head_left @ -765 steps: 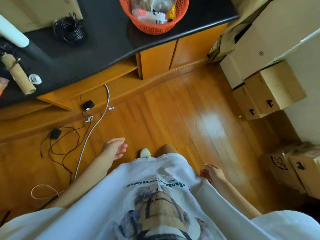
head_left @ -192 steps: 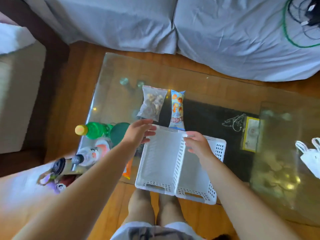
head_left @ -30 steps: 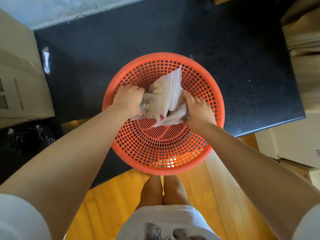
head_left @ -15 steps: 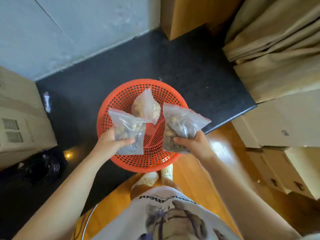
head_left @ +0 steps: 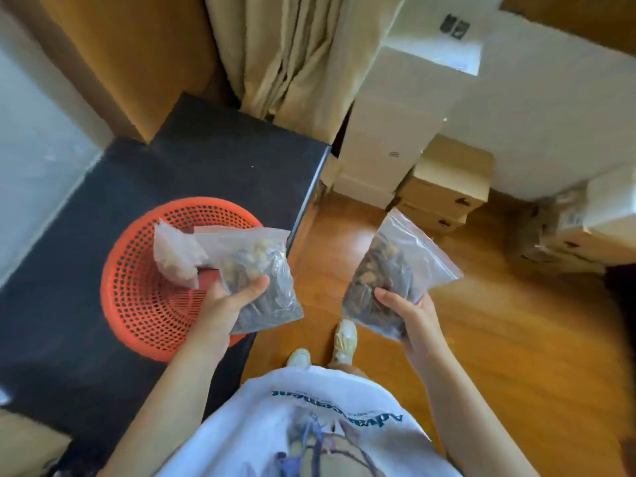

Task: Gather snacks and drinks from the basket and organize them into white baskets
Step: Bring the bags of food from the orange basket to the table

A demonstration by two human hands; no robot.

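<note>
The person wears a white T-shirt [head_left: 309, 425] with short sleeves, seen at the bottom centre of the frame. On its chest there is a line of dark green letters and, below it, a printed picture in brown and blue tones. Both forearms are bare. The shoes [head_left: 344, 339] are pale, cream-white sneakers.

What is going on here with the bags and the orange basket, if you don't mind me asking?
A person is collecting snacks. The left hand holds two clear snack bags: a darker bag and a paler bag, both above the orange basket on the black counter. The right hand holds a third bag over the wooden floor. No white baskets are in view.
</note>
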